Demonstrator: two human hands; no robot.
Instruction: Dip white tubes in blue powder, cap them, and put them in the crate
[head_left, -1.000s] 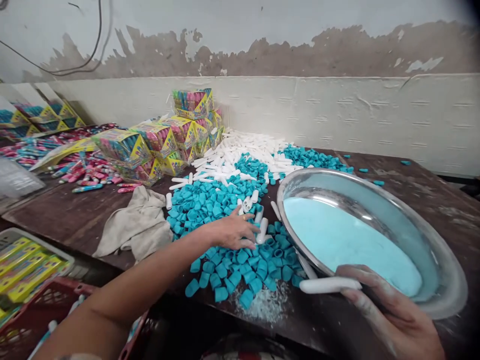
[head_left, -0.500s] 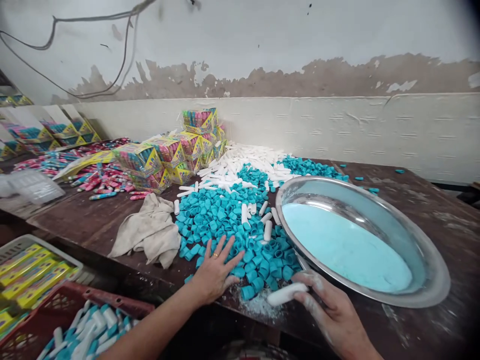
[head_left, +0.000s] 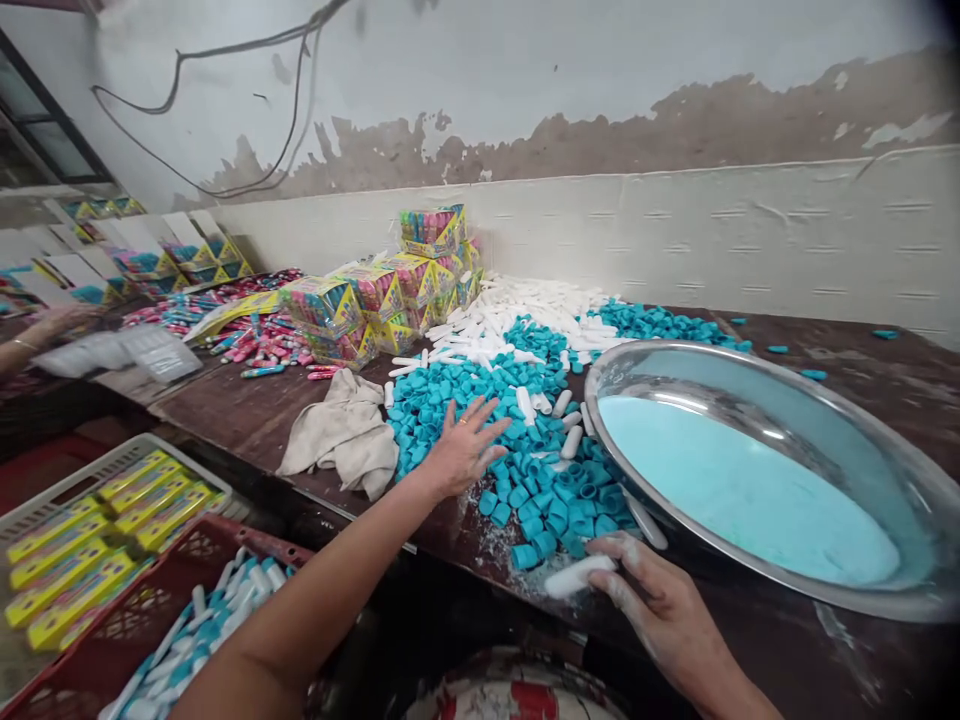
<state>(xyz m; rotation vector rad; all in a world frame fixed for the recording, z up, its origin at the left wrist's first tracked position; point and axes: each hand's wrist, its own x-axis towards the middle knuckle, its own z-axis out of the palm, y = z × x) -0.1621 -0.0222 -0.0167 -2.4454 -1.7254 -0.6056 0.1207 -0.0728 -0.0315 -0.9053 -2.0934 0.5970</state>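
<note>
My left hand (head_left: 466,447) reaches over the pile of blue plastic caps (head_left: 442,395), fingers spread, with nothing gripped. Between the thumb and fingers of my right hand (head_left: 654,590) is a white plastic tube (head_left: 579,577), held low over the table's front edge and pointing left. Powder whitens those fingertips. Just beyond the right hand stands a wide metal basin (head_left: 772,375) holding light blue powder (head_left: 735,490). Several white tubes (head_left: 571,442) lie among the caps beside the basin, and a heap of white tubes (head_left: 517,310) spreads behind them.
A crumpled cloth (head_left: 341,430) lies left of the caps. Packed display boxes (head_left: 375,300) are stacked behind it, near loose pink and blue pens (head_left: 262,340). A red crate (head_left: 82,650) and a grey basket (head_left: 112,460) stand at lower left. Another person's hand (head_left: 64,322) shows at far left.
My view has swung left, bringing another person's arm into sight. My left hand has moved farther in over the caps. My right hand still holds the white tube.
</note>
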